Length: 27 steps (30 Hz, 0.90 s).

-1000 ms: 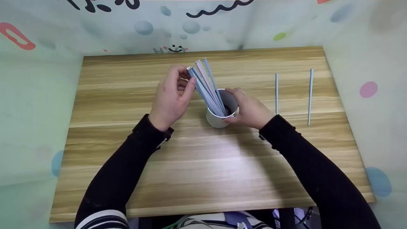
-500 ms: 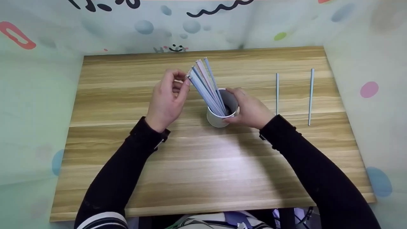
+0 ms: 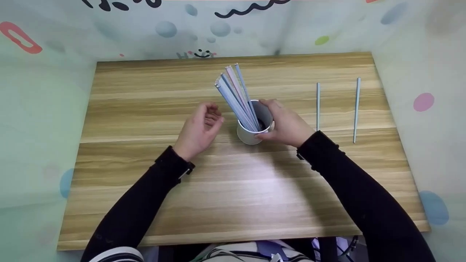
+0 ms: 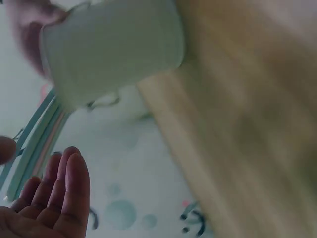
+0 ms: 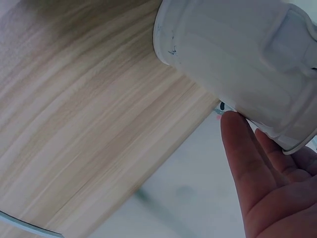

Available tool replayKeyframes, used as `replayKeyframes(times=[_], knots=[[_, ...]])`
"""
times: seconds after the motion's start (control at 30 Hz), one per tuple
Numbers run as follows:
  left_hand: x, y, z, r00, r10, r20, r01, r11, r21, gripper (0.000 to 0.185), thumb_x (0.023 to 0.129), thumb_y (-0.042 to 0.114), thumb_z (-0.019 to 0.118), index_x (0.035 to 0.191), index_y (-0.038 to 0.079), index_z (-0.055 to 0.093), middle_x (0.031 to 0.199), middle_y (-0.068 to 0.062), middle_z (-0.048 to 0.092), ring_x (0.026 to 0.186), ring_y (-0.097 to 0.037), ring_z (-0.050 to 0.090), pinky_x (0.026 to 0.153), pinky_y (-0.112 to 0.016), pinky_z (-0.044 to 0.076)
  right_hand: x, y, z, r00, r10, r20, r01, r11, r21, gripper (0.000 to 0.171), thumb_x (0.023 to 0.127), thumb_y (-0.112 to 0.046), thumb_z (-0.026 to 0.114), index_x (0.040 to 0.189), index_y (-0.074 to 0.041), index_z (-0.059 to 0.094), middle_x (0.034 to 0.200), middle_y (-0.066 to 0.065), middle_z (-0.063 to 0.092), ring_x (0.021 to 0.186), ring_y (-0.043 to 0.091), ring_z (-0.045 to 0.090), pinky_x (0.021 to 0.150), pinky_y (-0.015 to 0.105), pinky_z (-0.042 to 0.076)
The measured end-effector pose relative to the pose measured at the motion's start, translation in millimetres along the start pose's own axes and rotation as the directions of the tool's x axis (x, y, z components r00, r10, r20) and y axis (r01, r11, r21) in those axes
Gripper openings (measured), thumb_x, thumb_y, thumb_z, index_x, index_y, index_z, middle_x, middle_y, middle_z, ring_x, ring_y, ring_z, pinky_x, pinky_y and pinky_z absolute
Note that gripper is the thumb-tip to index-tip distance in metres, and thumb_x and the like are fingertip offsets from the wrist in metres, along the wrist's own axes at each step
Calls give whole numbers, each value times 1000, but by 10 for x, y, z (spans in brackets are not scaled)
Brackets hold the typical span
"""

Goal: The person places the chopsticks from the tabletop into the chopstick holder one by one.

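A white cup (image 3: 251, 135) stands mid-table with several pale blue and pink sticks (image 3: 235, 96) leaning out of it up and to the left. My right hand (image 3: 282, 123) grips the cup from its right side, thumb at the near rim. In the right wrist view the cup (image 5: 233, 59) fills the top, with my fingers (image 5: 247, 163) curled beside it. My left hand (image 3: 209, 118) hovers just left of the cup, fingers loosely curled, holding nothing. The left wrist view is blurred and shows the cup (image 4: 114, 49), the sticks (image 4: 34, 144) and my fingers (image 4: 67, 191).
Two single pale sticks lie apart on the right side of the wooden table (image 3: 233, 189), one (image 3: 318, 106) near my right sleeve and one (image 3: 356, 109) nearer the right edge. Patterned walls enclose the table on three sides.
My left hand has let go of the stick tops and dropped down toward the table, left of the cup. The cup and right hand have stayed put.
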<state>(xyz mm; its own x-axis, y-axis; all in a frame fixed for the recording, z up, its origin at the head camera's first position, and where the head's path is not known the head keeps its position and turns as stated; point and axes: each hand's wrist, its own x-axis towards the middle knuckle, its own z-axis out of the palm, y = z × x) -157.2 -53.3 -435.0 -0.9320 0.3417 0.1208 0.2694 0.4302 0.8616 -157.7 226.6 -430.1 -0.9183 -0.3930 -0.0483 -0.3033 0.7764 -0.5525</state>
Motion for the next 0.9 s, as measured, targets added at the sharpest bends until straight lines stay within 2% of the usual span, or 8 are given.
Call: replayKeyframes(times=[0.07, 0.17, 0.3, 0.5, 0.63, 0.73, 0.9], knots=[[11, -63, 86, 996, -22, 82, 22, 1000, 4, 53, 98, 23, 67, 140, -1, 46, 132, -17, 60, 118, -25, 60, 102, -36, 53, -8, -5, -8, 1000, -2, -3, 2, 1000, -8, 101, 76, -38, 88, 155, -3, 35, 149, 17, 50, 132, 33, 55, 114, 47, 44], [59, -104, 198, 984, -24, 174, 21, 1000, 17, 70, 94, 30, 74, 149, 2, 40, 144, -16, 53, 130, -29, 53, 108, -39, 49, -18, -12, -15, 1000, -7, -8, 7, 1000, -18, 102, 76, -37, 88, 155, -3, 34, 149, 18, 49, 132, 33, 55, 114, 48, 44], [132, -92, 293, 972, -20, 234, 16, 1000, 20, 84, 89, 35, 79, 154, 5, 36, 152, -14, 48, 134, -30, 51, 111, -41, 47, -25, -30, -16, 1000, -21, 0, 21, 999, -31, 103, 78, -38, 87, 157, -3, 31, 151, 19, 48, 134, 35, 53, 114, 50, 44], [209, -77, 378, 962, -60, 267, 59, 998, 13, 86, 87, 35, 82, 153, 5, 37, 150, -12, 50, 133, -31, 52, 113, -43, 45, -96, -37, -67, 1000, -22, 22, 23, 998, -54, 107, 78, -45, 86, 159, -6, 27, 156, 19, 44, 137, 35, 51, 115, 51, 43], [232, -66, 396, 961, -90, 261, 88, 996, 20, 81, 88, 35, 81, 151, 6, 40, 146, -10, 53, 130, -27, 54, 111, -40, 46, -196, -44, -239, 999, -16, 29, 18, 998, -65, 105, 80, -52, 83, 158, -8, 30, 156, 16, 45, 134, 36, 55, 111, 52, 46], [237, -47, 388, 962, -95, 257, 93, 995, 18, 80, 88, 37, 81, 150, 7, 41, 146, -10, 53, 130, -25, 54, 111, -39, 45, -282, -47, -422, 1000, -3, 12, 4, 997, -80, 96, 83, -53, 80, 156, -9, 36, 153, 14, 49, 131, 36, 56, 108, 52, 48], [242, -22, 347, 961, -92, 261, 89, 996, 23, 78, 88, 38, 80, 149, 7, 42, 145, -11, 53, 130, -27, 54, 110, -41, 46, -371, 20, -695, 998, 27, -55, -32, 996, -88, 70, 93, -42, 74, 147, -5, 50, 141, 16, 60, 123, 37, 61, 103, 51, 51]])
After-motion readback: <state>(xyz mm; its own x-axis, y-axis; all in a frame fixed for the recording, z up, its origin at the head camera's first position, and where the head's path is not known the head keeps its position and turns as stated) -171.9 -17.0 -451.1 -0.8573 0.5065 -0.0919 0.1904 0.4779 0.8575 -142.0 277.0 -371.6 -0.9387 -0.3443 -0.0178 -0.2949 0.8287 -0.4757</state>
